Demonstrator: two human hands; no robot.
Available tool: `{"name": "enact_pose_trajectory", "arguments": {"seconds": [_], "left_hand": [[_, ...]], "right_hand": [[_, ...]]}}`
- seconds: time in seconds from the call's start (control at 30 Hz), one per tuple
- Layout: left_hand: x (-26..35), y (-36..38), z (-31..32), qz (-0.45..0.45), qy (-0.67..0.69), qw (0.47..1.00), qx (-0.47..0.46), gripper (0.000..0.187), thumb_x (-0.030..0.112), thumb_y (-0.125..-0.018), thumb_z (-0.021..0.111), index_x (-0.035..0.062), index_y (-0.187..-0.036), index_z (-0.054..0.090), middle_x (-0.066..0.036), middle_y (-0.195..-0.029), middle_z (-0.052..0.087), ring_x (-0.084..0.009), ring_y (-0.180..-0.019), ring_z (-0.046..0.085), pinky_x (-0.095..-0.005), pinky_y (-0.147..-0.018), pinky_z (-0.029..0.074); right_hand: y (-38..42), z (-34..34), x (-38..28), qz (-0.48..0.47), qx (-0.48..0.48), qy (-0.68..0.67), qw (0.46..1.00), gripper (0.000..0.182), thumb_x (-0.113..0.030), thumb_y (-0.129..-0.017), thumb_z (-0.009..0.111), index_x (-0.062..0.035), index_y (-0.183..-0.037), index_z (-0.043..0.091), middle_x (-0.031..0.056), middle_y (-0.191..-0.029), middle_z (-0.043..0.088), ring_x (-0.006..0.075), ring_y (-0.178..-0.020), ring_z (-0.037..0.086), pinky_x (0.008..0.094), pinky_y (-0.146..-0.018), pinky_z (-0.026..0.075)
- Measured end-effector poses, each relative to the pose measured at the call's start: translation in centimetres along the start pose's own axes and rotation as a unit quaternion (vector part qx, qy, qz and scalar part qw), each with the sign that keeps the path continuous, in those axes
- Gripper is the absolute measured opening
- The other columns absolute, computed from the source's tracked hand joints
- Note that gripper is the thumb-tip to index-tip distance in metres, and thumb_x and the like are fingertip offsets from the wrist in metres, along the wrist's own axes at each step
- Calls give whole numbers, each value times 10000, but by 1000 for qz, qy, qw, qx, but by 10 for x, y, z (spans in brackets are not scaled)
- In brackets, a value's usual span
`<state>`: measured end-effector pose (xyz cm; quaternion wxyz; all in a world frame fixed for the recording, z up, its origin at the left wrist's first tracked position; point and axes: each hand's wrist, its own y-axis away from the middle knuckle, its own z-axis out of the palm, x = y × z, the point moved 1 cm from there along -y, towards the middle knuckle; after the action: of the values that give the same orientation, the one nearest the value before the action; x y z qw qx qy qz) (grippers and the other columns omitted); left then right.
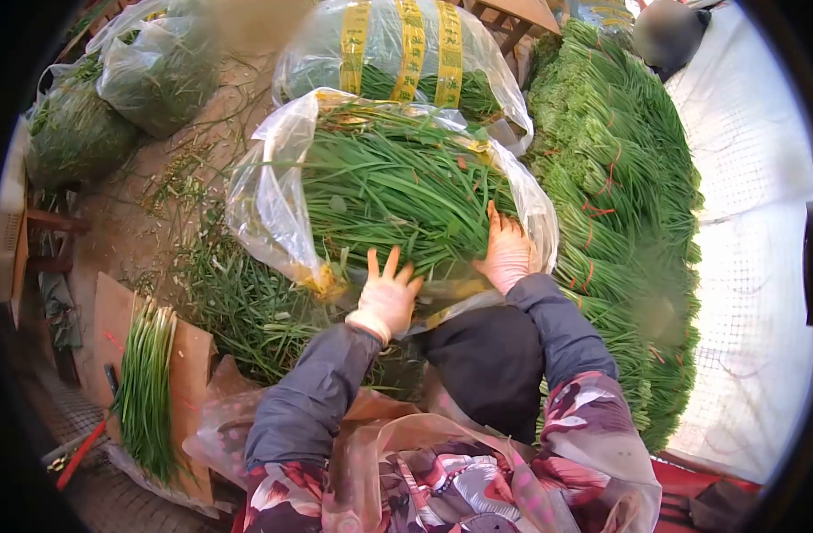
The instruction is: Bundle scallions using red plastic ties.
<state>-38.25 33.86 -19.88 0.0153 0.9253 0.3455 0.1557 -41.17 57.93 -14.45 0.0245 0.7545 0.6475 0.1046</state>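
Observation:
A clear plastic bag (pixel 278 209) lies open in front of me, full of loose green chives (pixel 393 191). My left hand (pixel 387 291), in a thin pale glove, rests at the near edge of the bag with its fingers spread over the leaves. At the bag's near right corner, my right hand (pixel 506 250) has its thumb and fingers apart against the chives. Both palms face down or inward. Yellow tape (pixel 322 282) shows on the bag's rim beside my left hand.
Behind stands another filled bag with yellow printed tape (pixel 409 49). Stacked tied bundles (pixel 615 204) line the right side. At left, a board (pixel 193 355) carries a trimmed bunch (pixel 147 382). Cut leaves (pixel 247 311) litter the floor; filled bags (pixel 162 71) stand farther back.

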Motion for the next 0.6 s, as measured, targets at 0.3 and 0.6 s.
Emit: {"name": "enact_pose_trajectory", "arguments": {"seconds": [0.3, 0.6], "left_hand": [[6, 30, 2, -48, 124, 991, -13, 455, 268, -784, 651, 210, -1234, 615, -116, -1271, 573, -517, -1297, 348, -722, -1050, 149], [21, 14, -74, -186, 795, 560, 141, 463, 143, -826, 728, 45, -1252, 574, -171, -1261, 576, -279, -1178, 539, -389, -1009, 412]], "right_hand": [[-48, -96, 37, -100, -77, -80, 989, 904, -276, -590, 798, -49, -1385, 433, 225, -1009, 670, 324, -964, 651, 378, -901, 486], [-52, -87, 75, -80, -333, -643, 685, 773, -147, -750, 811, -79, -1394, 390, 109, -1165, 626, 222, -1042, 635, 340, -758, 577]]}}
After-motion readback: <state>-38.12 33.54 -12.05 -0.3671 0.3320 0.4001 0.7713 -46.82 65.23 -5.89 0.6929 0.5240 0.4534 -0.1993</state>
